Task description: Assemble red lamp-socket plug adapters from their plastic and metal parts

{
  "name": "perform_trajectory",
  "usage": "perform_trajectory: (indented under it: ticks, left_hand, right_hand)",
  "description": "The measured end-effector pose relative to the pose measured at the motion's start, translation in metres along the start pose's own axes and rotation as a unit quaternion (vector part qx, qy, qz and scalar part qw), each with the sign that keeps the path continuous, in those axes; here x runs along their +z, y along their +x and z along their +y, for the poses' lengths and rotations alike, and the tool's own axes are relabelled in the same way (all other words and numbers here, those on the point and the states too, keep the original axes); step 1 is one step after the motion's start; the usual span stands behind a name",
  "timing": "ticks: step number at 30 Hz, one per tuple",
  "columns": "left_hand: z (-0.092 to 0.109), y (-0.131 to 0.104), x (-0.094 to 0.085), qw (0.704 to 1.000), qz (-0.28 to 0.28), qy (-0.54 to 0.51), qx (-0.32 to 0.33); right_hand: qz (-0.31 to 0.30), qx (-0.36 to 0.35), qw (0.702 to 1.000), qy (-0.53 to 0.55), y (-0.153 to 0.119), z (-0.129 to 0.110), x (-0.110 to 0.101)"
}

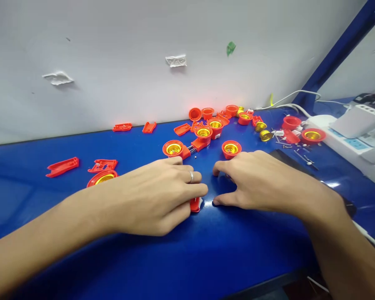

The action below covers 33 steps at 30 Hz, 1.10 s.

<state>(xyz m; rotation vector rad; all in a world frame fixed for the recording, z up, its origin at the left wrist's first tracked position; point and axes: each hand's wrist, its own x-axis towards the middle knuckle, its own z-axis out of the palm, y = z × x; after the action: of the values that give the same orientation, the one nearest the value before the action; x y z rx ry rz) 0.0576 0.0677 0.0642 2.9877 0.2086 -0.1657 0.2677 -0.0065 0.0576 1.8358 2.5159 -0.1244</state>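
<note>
My left hand (162, 196), with a ring on one finger, is closed over a red plastic part (195, 205) whose end shows under the fingertips. To its right, my right hand (250, 179) has its thumb and index finger apart, fingertips at the blue tabletop (206, 254), with nothing visible between them. A red socket with a gold threaded insert (231, 149) stands just beyond my right hand. Another such socket (174, 148) lies beyond my left hand, beside thin metal prongs. Behind my left wrist, a third socket (103, 178) is partly hidden.
Red shell pieces (62, 166) lie at the left and along the wall. Several sockets are grouped at the back. Loose gold inserts (265, 135), screws and a dark flat object (290, 162) lie at the right, near a white power strip (350, 141) and cables.
</note>
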Motion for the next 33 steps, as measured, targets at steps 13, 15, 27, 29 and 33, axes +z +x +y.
perform_trajectory:
  ticks: [13, 15, 27, 29, 33]
  left_hand:
    - [0.000, 0.001, 0.009, 1.000, -0.015, 0.002, -0.013]
    - [-0.001, 0.000, 0.013, 1.000, -0.006, -0.017, -0.010]
    - [-0.007, -0.011, 0.038, 0.985, 0.086, -0.149, -0.035]
    - [-0.006, -0.019, 0.041, 0.977, 0.117, -0.171, -0.050]
    - [-0.006, -0.041, 0.051, 0.959, 0.174, -0.209, -0.074]
  right_hand:
    - [-0.017, 0.003, 1.000, 0.003, -0.002, 0.000, 0.000]
    - [-0.012, -0.004, 1.000, 0.010, -0.002, -0.001, -0.001]
    - [0.007, -0.094, 0.992, 0.088, 0.010, -0.023, 0.009]
    - [-0.015, -0.088, 0.989, 0.118, 0.011, -0.024, 0.010]
    - [-0.046, -0.090, 0.983, 0.152, 0.010, -0.025, 0.010]
